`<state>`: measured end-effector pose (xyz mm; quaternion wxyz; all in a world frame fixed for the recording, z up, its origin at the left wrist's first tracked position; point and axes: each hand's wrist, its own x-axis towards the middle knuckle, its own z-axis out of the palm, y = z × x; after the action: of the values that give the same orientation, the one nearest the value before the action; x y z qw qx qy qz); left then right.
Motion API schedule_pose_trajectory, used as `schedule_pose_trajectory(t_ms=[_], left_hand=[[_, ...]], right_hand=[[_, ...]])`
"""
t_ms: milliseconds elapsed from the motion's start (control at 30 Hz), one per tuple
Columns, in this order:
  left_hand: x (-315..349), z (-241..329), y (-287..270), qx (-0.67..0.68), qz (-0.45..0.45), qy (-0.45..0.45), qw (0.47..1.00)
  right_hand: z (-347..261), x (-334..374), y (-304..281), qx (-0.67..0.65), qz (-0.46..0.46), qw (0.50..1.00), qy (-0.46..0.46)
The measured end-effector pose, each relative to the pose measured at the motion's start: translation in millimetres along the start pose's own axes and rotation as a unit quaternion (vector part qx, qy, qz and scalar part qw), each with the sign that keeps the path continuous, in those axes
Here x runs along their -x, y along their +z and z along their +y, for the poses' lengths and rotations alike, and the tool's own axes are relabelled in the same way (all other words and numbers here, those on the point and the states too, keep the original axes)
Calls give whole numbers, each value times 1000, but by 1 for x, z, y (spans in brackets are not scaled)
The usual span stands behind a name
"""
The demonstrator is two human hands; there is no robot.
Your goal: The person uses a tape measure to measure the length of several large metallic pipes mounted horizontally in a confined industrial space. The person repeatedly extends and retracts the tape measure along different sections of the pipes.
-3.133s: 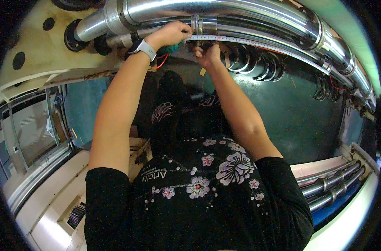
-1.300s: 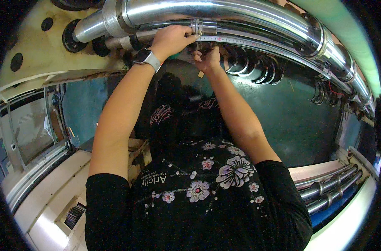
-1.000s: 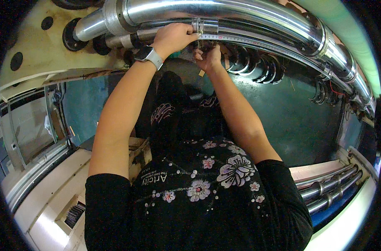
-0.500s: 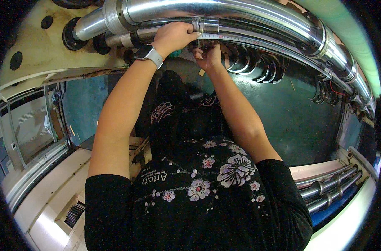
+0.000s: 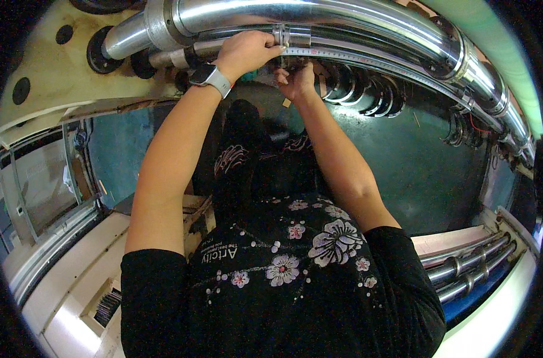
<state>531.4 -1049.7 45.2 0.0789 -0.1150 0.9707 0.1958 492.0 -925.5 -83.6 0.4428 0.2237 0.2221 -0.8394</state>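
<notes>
A silver collar sits on a thin shaft beneath the large chrome roller. My left hand, with a grey watch on its wrist, is closed on this collar, fingertips against its side and thumb low near the end of a marked measuring strip. The strip runs rightward along the shaft. Just below the collar, my right hand is raised with its fingers curled. Whatever lies between those fingers is hidden by the hand and the shadow under the shaft.
Several curved metal rings hang below the shaft on the right. A pale machine side plate holds the roller ends at the left. Green sheeting curves along the upper right. Behind me, more metal shafts lie at the lower right.
</notes>
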Motion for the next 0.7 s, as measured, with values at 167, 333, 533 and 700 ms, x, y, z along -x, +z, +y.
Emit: schedule_pose_trajectory(t_ms=[167, 333, 533, 700], left_hand=[[2, 3, -4, -9, -1, 7, 1000], [2, 5, -7, -5, -13, -2, 1000], [1, 5, -7, -6, -14, -8, 1000], [-1, 2, -6, -6, -20, -8, 1000]], right_hand=[[0, -5, -7, 16, -17, 1000, -14], [-1, -7, -9, 11, -29, 999, -13], [0, -7, -9, 0, -9, 1000, -4], [2, -6, -9, -6, 10, 1000, -13]])
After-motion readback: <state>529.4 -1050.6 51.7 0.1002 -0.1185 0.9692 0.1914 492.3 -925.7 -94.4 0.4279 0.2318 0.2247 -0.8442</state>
